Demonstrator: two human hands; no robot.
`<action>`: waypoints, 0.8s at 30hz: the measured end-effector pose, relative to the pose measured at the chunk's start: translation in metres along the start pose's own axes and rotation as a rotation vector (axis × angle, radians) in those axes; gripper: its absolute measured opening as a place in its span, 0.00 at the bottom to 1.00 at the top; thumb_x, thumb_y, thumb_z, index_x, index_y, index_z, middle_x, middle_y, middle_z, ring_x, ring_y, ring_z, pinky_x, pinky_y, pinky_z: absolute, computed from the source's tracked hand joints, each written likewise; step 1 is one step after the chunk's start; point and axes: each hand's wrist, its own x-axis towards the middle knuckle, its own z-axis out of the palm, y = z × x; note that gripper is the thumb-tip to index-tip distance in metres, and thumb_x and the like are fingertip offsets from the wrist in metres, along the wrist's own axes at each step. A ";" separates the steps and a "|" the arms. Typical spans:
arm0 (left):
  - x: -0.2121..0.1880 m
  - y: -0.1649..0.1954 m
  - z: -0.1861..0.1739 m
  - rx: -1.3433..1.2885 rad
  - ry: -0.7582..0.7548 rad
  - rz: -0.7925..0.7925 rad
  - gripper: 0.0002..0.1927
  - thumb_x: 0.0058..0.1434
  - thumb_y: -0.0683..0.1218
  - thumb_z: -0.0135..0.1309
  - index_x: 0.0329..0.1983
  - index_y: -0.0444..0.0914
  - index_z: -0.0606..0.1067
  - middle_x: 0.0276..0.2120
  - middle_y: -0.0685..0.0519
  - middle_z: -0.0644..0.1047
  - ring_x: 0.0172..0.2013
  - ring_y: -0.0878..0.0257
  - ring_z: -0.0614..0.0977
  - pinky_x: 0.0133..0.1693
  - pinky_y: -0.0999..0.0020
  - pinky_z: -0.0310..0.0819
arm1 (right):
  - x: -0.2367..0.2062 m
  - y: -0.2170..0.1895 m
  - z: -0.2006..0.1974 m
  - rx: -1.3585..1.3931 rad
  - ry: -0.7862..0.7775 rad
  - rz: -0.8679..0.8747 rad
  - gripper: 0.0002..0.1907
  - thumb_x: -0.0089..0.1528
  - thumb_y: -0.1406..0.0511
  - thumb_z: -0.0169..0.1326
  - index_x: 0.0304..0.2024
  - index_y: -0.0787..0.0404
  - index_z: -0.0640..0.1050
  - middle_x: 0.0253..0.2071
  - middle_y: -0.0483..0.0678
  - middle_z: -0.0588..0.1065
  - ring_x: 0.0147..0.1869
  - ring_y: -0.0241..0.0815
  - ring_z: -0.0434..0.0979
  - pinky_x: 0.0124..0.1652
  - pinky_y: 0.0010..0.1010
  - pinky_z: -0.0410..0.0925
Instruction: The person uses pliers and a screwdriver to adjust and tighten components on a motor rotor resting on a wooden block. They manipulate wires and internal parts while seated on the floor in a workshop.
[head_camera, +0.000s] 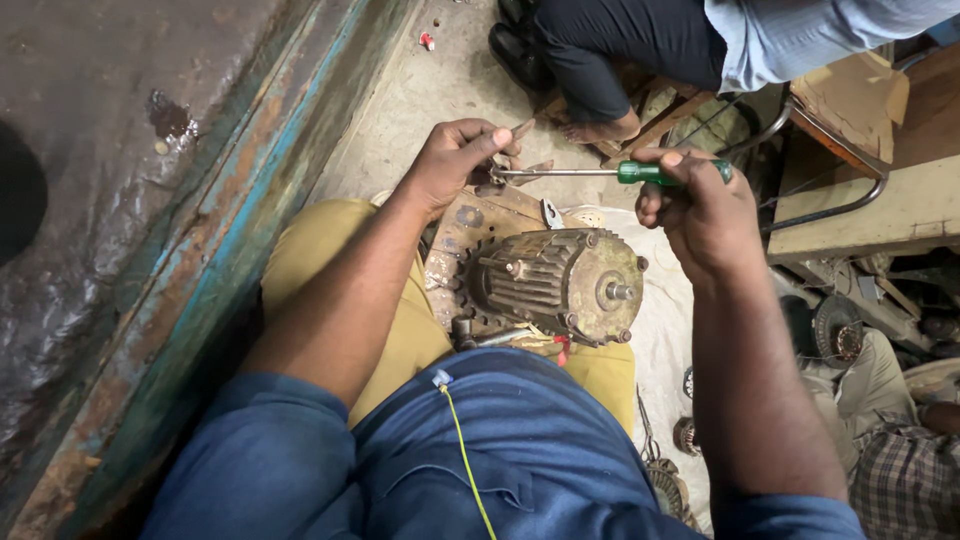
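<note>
Screwdriver (610, 172) with green handle and slim steel shaft, held level above the motor, tip pointing toward the left hand. Head view: right hand (700, 205) clenched around the green handle, thumb lying on top. Left hand (455, 160) pinching a small dark metal part (490, 182) between thumb and fingers, right at the shaft's tip; exact shape of that part too small to tell. Just below both hands, a grimy ribbed electric motor (555, 285), lying on its side across the lap, shaft end facing right, resting against a worn wooden board (470, 225). Khaki trousers (325, 250) and blue shirt (500, 450) underneath. Rusty, blue-painted metal edge (230, 240) along the left. Another person's dark trouser leg (610, 50) and bare foot (600, 130) on the concrete floor (420, 90) beyond. Scattered metal parts (835, 330) at the right.
</note>
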 end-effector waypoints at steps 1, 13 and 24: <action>0.000 0.001 0.000 -0.006 -0.012 -0.001 0.17 0.67 0.54 0.60 0.44 0.34 0.80 0.33 0.50 0.83 0.27 0.67 0.80 0.28 0.71 0.76 | 0.000 0.000 -0.001 0.006 -0.008 -0.025 0.15 0.71 0.66 0.48 0.50 0.74 0.78 0.29 0.52 0.74 0.31 0.43 0.74 0.36 0.32 0.69; 0.003 -0.008 0.013 0.061 0.028 0.045 0.13 0.68 0.50 0.60 0.41 0.35 0.81 0.28 0.55 0.78 0.25 0.71 0.75 0.25 0.72 0.66 | -0.042 -0.005 0.050 -0.671 -0.014 -0.207 0.14 0.68 0.66 0.54 0.52 0.70 0.80 0.32 0.50 0.79 0.33 0.34 0.78 0.35 0.25 0.72; 0.010 -0.012 0.006 -0.076 0.113 0.083 0.14 0.69 0.53 0.58 0.45 0.38 0.78 0.31 0.59 0.76 0.30 0.71 0.77 0.32 0.71 0.76 | -0.064 -0.013 0.031 -0.339 0.088 -0.371 0.11 0.69 0.67 0.54 0.48 0.70 0.79 0.40 0.51 0.77 0.36 0.38 0.73 0.39 0.29 0.68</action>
